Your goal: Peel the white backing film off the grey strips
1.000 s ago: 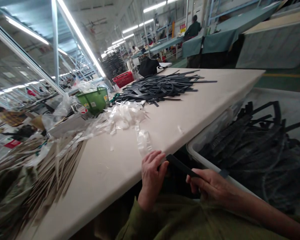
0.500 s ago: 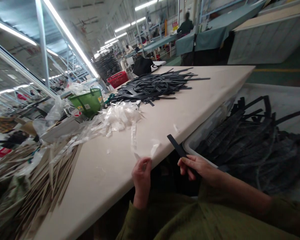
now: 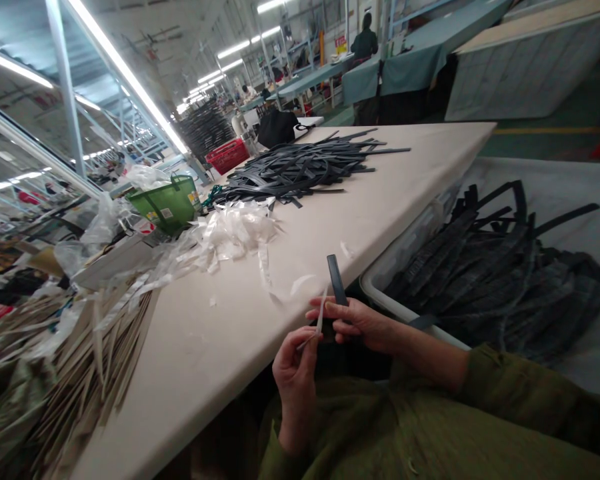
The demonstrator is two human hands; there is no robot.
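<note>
Fingers of right hand (image 3: 360,323) clamp flat black strap (image 3: 337,280) upright; left hand (image 3: 294,363) pinches clear film strip (image 3: 321,319).

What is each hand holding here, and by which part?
Right hand grips a black strap near its lower end; left hand pinches the bottom of a thin clear strip.

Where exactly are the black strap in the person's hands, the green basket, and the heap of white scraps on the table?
black strap (image 3: 336,280), head view, on its upright part above the fingers.
green basket (image 3: 169,205), head view, on its front wall.
heap of white scraps (image 3: 235,230), head view, on the middle of the pile.
</note>
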